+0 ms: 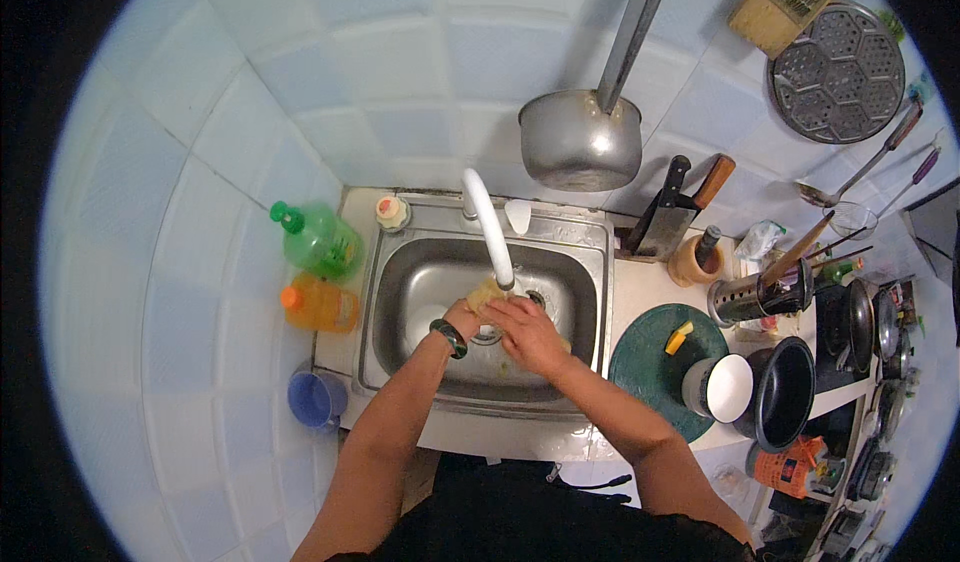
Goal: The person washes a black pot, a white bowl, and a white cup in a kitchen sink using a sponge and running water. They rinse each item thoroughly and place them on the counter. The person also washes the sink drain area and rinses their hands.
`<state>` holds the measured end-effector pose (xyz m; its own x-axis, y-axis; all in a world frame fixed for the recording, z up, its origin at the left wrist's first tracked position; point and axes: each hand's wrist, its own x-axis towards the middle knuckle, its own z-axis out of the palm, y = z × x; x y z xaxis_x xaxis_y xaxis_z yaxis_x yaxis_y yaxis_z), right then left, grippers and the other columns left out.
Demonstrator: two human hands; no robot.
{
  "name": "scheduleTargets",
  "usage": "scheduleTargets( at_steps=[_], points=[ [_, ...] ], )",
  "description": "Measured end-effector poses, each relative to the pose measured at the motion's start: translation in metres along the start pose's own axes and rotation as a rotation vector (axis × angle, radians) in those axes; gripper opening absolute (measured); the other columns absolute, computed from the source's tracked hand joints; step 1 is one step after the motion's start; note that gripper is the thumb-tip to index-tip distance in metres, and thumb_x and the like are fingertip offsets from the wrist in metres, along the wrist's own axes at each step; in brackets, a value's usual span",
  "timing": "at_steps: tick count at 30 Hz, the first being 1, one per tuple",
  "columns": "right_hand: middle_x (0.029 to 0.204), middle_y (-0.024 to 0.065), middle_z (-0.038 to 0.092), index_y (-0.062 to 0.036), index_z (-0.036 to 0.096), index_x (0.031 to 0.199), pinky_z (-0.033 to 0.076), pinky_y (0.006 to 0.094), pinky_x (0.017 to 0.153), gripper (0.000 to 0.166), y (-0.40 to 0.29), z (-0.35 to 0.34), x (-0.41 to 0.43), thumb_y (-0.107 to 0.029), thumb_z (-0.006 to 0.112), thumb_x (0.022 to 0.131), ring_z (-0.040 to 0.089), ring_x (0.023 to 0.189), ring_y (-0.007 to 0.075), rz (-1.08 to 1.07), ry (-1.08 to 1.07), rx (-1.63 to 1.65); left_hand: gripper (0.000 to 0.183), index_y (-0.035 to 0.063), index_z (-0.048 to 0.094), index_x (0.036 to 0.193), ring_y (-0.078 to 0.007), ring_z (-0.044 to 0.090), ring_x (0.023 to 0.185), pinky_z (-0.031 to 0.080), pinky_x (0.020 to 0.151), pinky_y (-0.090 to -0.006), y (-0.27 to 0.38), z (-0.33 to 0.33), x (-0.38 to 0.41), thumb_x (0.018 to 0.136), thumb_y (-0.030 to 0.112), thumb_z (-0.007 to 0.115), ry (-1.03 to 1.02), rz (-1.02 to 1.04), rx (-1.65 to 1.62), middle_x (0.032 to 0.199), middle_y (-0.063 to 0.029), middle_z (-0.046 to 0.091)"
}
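A pale yellow piece, perhaps a peeled vegetable [484, 294], lies in my left hand [466, 317] under the white curved faucet [491, 232]. Around its wrist sits a dark green bangle. My right hand [529, 335] rests over the piece and the left fingertips, its fingers together and slightly spread at the ends. Both hands are above the stainless steel sink [420, 262]. The drain is partly hidden beneath them. Whether water is running cannot be made out. A bit of something yellow shows beside my right wrist.
At the left stand a green pump bottle [322, 243], an orange bottle [322, 303] and a blue mug [317, 399]. Right of the sink are a green round board [649, 367] with a yellow-handled peeler or piece [679, 338], white bowls [727, 388], a black pot [784, 393] and cleavers [664, 224].
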<state>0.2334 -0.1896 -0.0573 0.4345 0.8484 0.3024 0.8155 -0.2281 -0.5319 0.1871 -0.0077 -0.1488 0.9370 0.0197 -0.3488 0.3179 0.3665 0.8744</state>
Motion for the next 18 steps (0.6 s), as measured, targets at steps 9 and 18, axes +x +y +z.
scheduleTargets(
  at_steps=[9,18],
  points=[
    [0.128,0.0132,0.05,-0.0098,0.042,0.134,0.042,0.033,0.093,0.059,0.09,-0.019,0.001,-0.003,0.049,0.076,0.05,0.113,0.0246,0.602,-0.051,1.106,0.038,-0.0027,0.049,0.122,-0.0213,0.057,0.104,0.044,0.093,-0.0391,0.048,0.014,-0.017,0.087,0.01,0.057,-0.352,-0.147,-0.218,0.117,-0.0108,0.057],
    [0.133,0.0088,0.04,-0.0168,0.02,0.144,0.04,0.0317,0.095,0.075,0.066,0.027,-0.045,-0.003,0.049,0.076,0.044,0.116,0.0239,0.937,0.263,1.486,0.028,0.0016,0.05,0.116,-0.024,0.054,0.11,0.04,0.1,-0.0437,0.012,0.049,0.005,0.09,0.011,0.052,0.14,-0.015,-0.966,0.116,-0.0104,0.057]
  ],
)
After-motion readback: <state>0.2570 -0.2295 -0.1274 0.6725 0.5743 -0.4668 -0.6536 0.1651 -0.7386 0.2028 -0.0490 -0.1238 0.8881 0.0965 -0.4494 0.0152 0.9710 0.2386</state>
